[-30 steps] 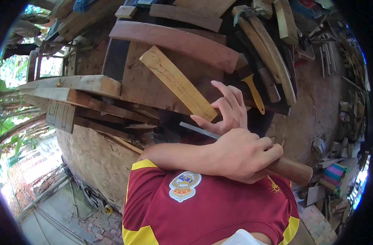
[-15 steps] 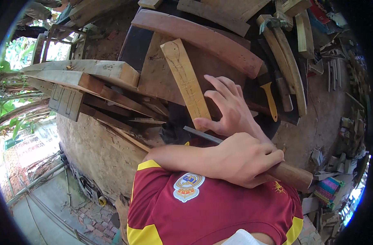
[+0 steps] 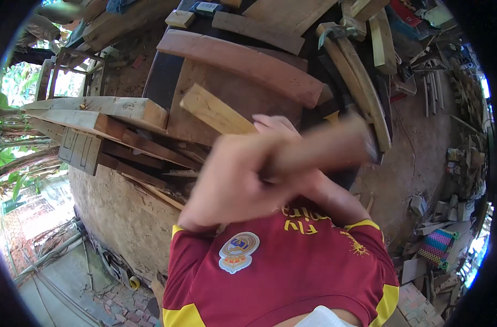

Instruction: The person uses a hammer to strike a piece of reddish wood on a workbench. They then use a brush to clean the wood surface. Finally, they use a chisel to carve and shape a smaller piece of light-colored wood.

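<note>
The chisel handle [image 3: 327, 150] looks like brown wood, its finish lost to blur. The block [image 3: 207, 110] is yellowish wood, matt and fairly smooth on the visible face. The curved beam [image 3: 237, 62] is reddish wood, dull, with small dark flecks toward one end. The hammer head [image 3: 335, 31] is dull grey metal. The jersey [image 3: 292, 272] is smooth cloth, probably synthetic. The squared timber [image 3: 126, 109] is pale, matt wood. The multicoloured weave [image 3: 438, 246] looks like plastic strips; the brick paving [image 3: 126, 309] is rough.
</note>
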